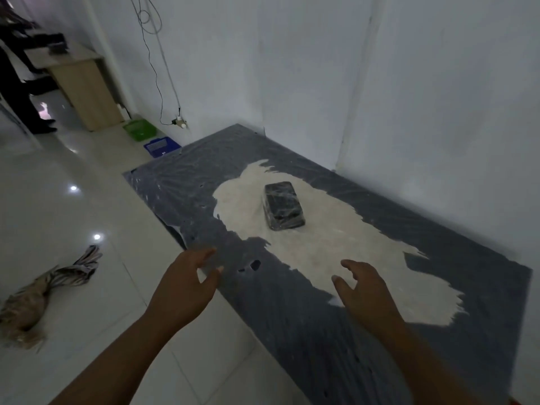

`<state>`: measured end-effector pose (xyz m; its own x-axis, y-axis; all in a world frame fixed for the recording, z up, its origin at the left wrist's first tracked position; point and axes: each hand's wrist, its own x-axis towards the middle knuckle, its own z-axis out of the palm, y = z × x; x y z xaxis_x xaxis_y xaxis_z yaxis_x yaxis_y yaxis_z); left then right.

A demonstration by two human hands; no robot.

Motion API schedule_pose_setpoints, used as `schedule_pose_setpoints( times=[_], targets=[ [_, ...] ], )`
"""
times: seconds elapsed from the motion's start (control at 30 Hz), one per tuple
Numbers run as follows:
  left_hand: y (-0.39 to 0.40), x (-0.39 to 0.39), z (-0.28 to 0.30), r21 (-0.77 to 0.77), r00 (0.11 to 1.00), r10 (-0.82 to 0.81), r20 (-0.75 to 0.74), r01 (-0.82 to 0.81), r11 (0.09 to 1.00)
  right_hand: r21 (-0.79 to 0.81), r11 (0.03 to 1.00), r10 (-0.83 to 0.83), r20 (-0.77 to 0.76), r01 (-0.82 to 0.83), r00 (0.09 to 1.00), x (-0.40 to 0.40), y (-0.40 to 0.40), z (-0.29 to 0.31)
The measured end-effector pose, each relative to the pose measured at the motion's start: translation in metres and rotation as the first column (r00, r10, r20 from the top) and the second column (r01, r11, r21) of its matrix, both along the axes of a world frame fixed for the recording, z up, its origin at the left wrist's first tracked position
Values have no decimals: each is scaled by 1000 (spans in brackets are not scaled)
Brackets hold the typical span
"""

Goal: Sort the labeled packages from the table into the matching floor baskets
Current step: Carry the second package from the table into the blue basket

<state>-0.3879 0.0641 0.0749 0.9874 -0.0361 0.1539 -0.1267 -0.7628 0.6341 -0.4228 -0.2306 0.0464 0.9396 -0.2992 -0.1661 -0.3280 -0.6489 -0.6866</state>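
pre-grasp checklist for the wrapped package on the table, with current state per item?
1. Both hands free: ok. Left hand and right hand are open and hold nothing.
2. Package reachable: ok. The black wrapped package lies alone on the table, ahead of both hands, nothing on top.
3. Label readable: cannot tell. No label shows through the wrap from this view.
4. Baskets in sight: ok. Green basket and blue basket sit on the floor past the table's far left corner.
5. Matching basket known: cannot tell.
6. Floor path: not ok. A crumpled cloth lies on the floor to the left.
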Motion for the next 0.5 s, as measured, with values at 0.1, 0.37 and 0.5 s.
schedule_pose_setpoints(
  times=[0.1,0.37,0.5],
  targets=[
    [2,48,0,-16,999,-14,-30,14,1000,-8,1000,8,-1,-8,1000,48,3,1],
    [5,167,-27,-41,978,-119,-172,114,993,-74,997,-30,-31,28,999,138,15,-27],
    [8,231,-43,-50,959,-205,-195,199,979,-105,992,-73,-56,67,996,176,30,-44]
  ],
)
